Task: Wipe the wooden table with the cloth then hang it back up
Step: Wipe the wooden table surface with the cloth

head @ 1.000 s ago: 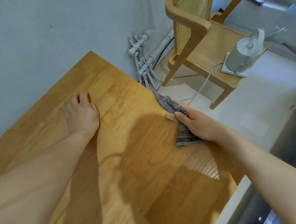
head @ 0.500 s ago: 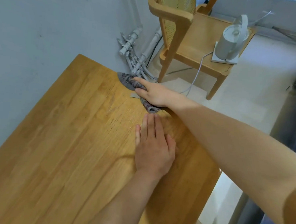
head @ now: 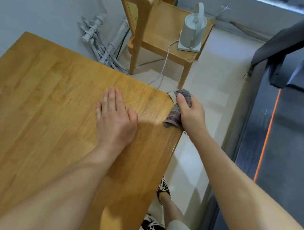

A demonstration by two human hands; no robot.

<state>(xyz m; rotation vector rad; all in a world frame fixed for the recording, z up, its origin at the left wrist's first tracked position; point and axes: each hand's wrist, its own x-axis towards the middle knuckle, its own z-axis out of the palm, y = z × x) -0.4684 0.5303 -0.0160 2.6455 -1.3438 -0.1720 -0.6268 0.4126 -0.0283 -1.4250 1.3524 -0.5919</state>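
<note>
We've got the right hand [head: 191, 115] clamped on the cloth [head: 175, 114] at the counter [head: 52, 95] corner — left hand [head: 115, 120] lies flat, fingers spread open.

A pale grey wall [head: 47, 7] carries white pipes [head: 98, 40]. On the cream tiled floor [head: 212, 86] stands a wooden cane-backed chair [head: 160, 32] bearing a white electric kettle [head: 193, 29].

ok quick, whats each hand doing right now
Left hand: open, flat on the table, holding nothing.
Right hand: closed on the cloth at the table's corner.
</note>
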